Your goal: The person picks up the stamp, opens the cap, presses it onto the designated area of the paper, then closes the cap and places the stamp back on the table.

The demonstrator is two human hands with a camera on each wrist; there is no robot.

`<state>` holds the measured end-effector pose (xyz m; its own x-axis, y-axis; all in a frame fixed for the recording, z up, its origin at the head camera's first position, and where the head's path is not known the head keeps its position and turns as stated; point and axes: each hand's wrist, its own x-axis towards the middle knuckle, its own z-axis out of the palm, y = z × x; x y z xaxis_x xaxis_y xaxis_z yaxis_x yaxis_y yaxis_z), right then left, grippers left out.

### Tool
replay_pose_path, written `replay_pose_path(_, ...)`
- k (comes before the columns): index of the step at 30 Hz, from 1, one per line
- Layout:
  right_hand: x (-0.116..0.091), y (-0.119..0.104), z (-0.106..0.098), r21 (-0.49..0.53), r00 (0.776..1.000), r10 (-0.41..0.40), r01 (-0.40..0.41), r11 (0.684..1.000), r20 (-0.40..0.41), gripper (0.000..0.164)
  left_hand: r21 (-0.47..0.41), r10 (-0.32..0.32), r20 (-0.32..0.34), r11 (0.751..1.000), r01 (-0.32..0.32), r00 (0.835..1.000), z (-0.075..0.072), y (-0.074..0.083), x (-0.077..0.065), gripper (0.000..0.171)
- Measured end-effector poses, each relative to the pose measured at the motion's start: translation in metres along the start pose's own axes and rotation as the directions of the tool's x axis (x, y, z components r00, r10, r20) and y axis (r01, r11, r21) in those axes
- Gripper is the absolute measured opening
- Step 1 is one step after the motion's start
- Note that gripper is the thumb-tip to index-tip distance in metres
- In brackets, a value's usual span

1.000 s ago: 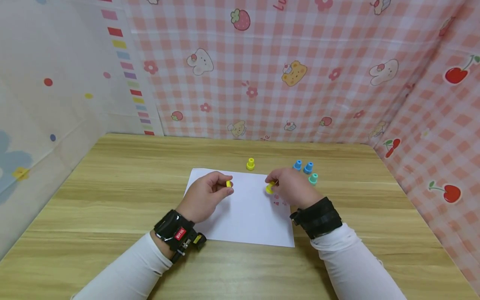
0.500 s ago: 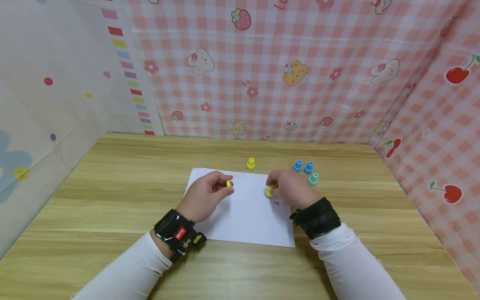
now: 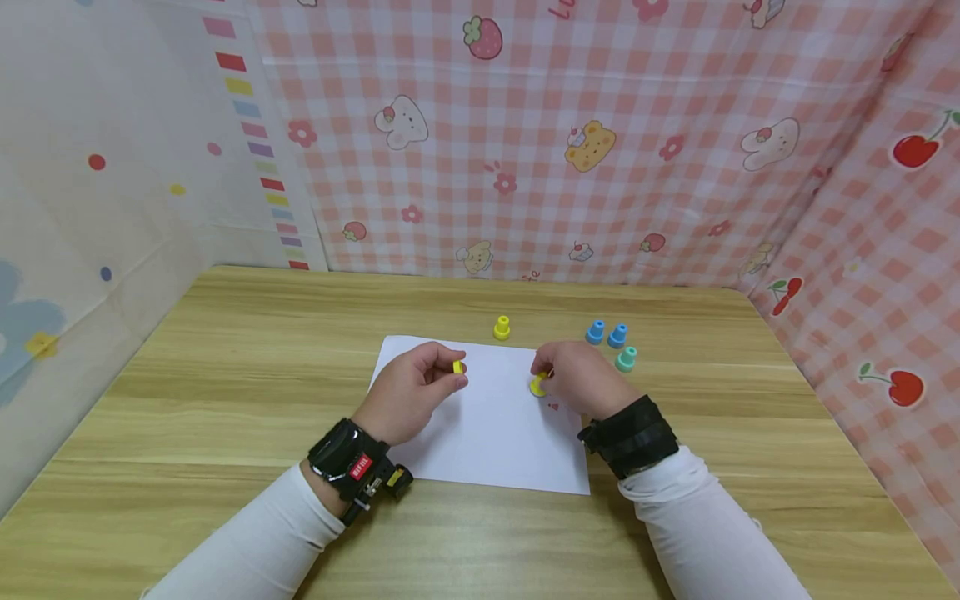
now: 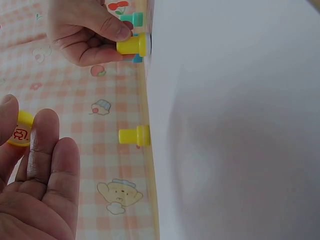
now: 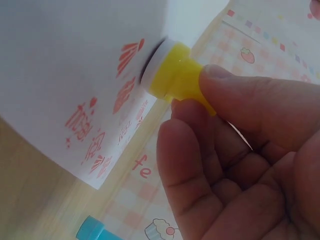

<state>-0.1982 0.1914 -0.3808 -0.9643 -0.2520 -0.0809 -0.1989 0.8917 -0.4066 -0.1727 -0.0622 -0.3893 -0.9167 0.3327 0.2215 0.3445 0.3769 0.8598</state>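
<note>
the letters "fe" point(image 5: 142, 168) stand on the checked cloth point(image 3: 450, 187); the red label point(image 3: 361, 467) on the left wristband point(image 3: 334, 455) is too small to read.

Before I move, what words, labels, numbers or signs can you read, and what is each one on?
"fe": pink letters on the checked curtain.
More pink lettering at the picture's top edge, same curtain: cut off, unreadable.
Red label on the left wristband: too small.
Red mark on the yellow stamp in the left hand: unclear.
Red prints on the paper: too blurred.
</note>
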Motion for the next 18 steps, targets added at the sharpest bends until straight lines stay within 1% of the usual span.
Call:
replay_pose_path(4, -0.0009, -0.001, 0.0001, -0.026, 1.0, -0.008, 0.008, 1.0, -0.001, 0.011, -0.001, 0.001, -0.002, 1.0, -0.001, 1.0, 0.0005, -0.0005, 0.0005, 0.019)
replay_pose_path(11, -0.0003, -0.0063, 0.0015, -0.115, 1.0, -0.03, 0.031, 0.993, 0.006, 0.012, 0.002, -0.006, -0.004, 1.0, 0.006, 1.0, 0.0013, -0.0009, 0.0004, 0.018)
replay_pose_path(18, 0.0009, -0.0089, 0.0037, -0.164, 0.999, -0.042, 0.042, 0.985, 0.003, 0.013, 0.01, -0.006, -0.006, 1.0, 0.006, 1.0, 0.0017, -0.0012, 0.0, 0.018)
